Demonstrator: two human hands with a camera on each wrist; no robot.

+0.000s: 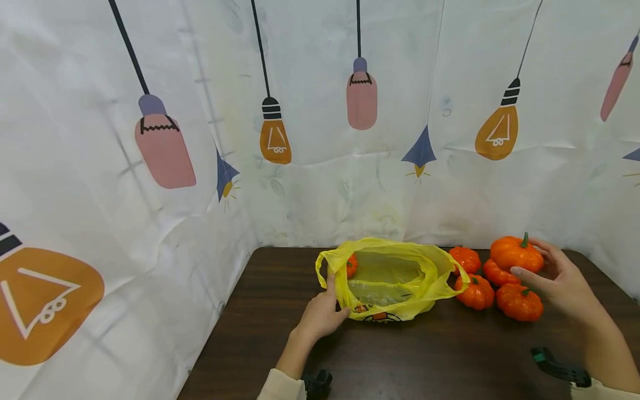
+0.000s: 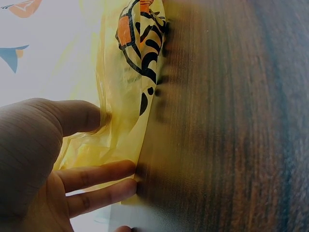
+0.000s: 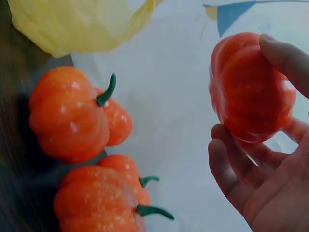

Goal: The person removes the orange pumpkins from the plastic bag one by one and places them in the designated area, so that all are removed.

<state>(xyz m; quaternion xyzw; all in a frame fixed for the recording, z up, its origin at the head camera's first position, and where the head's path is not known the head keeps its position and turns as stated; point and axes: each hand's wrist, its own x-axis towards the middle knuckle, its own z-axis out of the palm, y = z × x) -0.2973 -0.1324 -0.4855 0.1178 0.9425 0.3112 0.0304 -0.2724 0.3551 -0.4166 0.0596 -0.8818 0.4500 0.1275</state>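
My right hand [image 1: 565, 278] grips a small orange toy pumpkin [image 1: 516, 254] with a green stem, raised over the other pumpkins. In the right wrist view the thumb is on one side of this pumpkin [image 3: 251, 87] and the fingers are on the other. On the table a yellow plastic bag [image 1: 430, 300] lies with its mouth spread wide. At its left edge my left hand [image 1: 320, 314] holds the bag, the thumb against its front. Inside the bag, near the left side, an orange pumpkin [image 1: 352, 266] shows.
Several more orange pumpkins [image 1: 520, 303] cluster right of the bag, below the raised one. They stand on a dark wood-grain table [image 1: 400, 361]. A white sheet [image 1: 320, 194] printed with lamps and bulbs hangs behind and to the left of the table.
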